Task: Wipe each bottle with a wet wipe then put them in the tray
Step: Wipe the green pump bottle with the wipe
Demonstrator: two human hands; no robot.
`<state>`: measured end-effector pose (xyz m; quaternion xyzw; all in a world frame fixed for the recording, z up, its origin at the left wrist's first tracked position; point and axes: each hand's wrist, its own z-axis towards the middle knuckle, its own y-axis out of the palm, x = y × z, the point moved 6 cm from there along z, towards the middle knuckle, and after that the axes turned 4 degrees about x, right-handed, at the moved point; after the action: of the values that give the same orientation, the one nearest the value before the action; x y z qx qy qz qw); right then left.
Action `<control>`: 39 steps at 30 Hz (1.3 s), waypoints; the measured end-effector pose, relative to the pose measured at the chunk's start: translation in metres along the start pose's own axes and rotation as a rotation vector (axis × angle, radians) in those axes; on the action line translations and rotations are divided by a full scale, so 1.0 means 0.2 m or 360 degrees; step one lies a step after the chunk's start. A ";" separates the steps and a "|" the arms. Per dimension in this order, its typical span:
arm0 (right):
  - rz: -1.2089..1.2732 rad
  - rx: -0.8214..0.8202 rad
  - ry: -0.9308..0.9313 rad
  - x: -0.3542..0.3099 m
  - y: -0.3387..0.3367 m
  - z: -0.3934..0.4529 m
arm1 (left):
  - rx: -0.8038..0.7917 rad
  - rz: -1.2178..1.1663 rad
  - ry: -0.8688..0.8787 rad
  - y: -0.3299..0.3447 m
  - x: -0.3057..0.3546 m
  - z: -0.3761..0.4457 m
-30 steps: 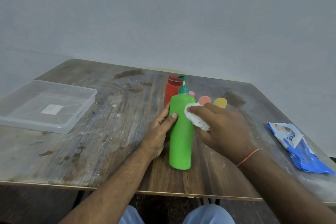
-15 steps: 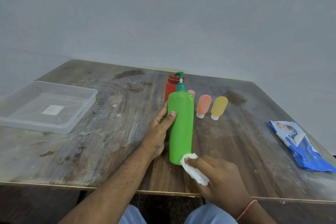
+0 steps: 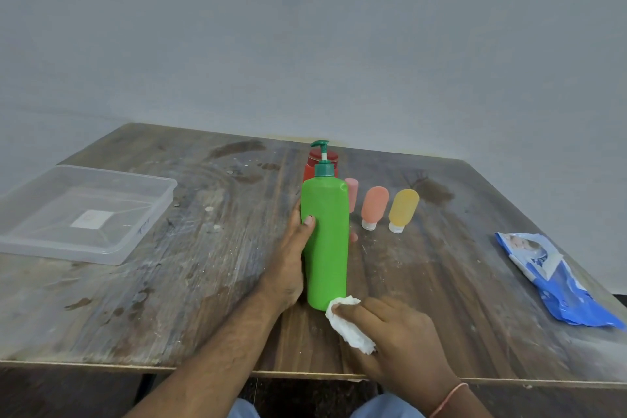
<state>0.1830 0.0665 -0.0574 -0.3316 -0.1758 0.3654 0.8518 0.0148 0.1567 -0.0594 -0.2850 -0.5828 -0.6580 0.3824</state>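
Because only the head view is supplied, all notes below come from it. A green pump bottle (image 3: pixel 325 244) stands upright on the wooden table (image 3: pixel 210 268), near the front edge and roughly at its centre. It is tall and narrow on a small base, so it is judged easy to tip; the smooth plastic wall is likely slippery once wet, and the shell looks stiff but probably gives a little under a hard squeeze. Weight cannot be read, as the fill level is hidden. The best place to hold it is judged to be the mid-body, not the thin pump head, which could turn or depress.

The left hand (image 3: pixel 293 261) does exactly that — the palm lies along the bottle's left side, the thumb presses on the front face, and the fingers wrap behind, closed around the body. The forearm comes in low from the near edge.

The right hand (image 3: pixel 390 329) rests by the bottle's foot, fingers curled and pinching a crumpled white wipe (image 3: pixel 349 322) that touches the bottom corner of the bottle.

Behind stand a red bottle (image 3: pixel 322 159), a pink tube (image 3: pixel 352 192), an orange tube (image 3: pixel 374 207) and a yellow tube (image 3: pixel 403 210) — none yet in the tray (image 3: pixel 142 241), which sits well apart at the left. A blue wipe packet (image 3: pixel 556 278) lies at the right.
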 end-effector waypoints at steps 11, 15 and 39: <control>-0.0194 -0.0023 -0.0061 -0.05 0.04 0.19 | 0.0082 0.0100 -0.0001 -0.04 -0.04 0.01; -0.0228 -0.0065 -0.0068 -0.06 0.06 0.29 | 0.0165 0.0086 -0.0005 -0.05 -0.05 0.03; 0.0055 0.0515 0.0547 0.15 -0.10 0.59 | 0.0307 0.0506 0.0210 -0.10 0.02 -0.01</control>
<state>0.1507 0.1296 0.0430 -0.2509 0.0383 0.3416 0.9049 -0.0040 0.1544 -0.0674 -0.2916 -0.5644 -0.5478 0.5444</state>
